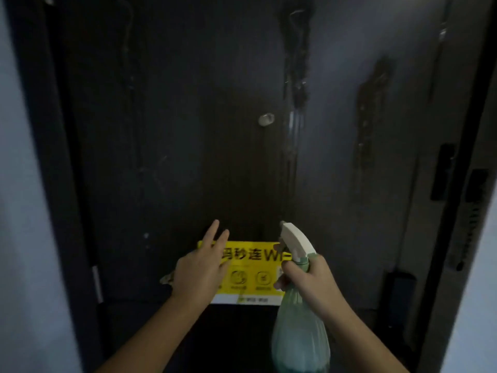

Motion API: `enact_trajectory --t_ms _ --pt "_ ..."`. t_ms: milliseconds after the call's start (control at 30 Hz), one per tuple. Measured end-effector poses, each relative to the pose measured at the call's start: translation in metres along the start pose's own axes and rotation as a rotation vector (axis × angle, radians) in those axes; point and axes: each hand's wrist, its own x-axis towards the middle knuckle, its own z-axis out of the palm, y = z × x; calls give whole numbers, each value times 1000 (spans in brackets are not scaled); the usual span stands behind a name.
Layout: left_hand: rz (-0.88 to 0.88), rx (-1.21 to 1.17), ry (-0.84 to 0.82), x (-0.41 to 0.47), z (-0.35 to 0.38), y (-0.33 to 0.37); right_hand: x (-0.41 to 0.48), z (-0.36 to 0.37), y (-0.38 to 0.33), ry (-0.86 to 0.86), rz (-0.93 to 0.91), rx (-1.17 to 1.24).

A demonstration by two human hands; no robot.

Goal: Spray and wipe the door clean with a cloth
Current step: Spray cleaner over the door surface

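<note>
The wide upper part of the dark flat door (215,103) is free for a hand, with only a small round silver peephole (266,119) on it; lower, the yellow rectangular Wi-Fi sticker (250,267) is half covered by the left hand (199,270) and by the pale green plastic spray bottle (298,305) in the right hand (309,278).

A dim entryway, seemingly of a flat or rented room. A tall dark door (215,130) in a dark frame (53,184) fills the view, with a peephole (266,119) at its middle, pale walls (16,211) on both sides, and a yellow WiFi sticker (252,267) with Chinese text stuck on it.
</note>
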Motion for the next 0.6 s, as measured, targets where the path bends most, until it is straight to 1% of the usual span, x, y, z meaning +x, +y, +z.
enact_trajectory --t_ms 133,267,400,533,600 --pt "-166 34 111 -22 7 -91 7 70 -6 -110 -3 -55" --pt "-239 71 111 -12 2 -173 29 136 -36 -108 -73 -37" --pt "-208 103 108 10 -6 -221 57 186 -62 -33 -64 36" --pt "-144 105 154 28 -16 -247 73 218 -83 73 -67 115" --pt "-102 108 170 31 -17 -258 78 229 -88 115 -78 98"
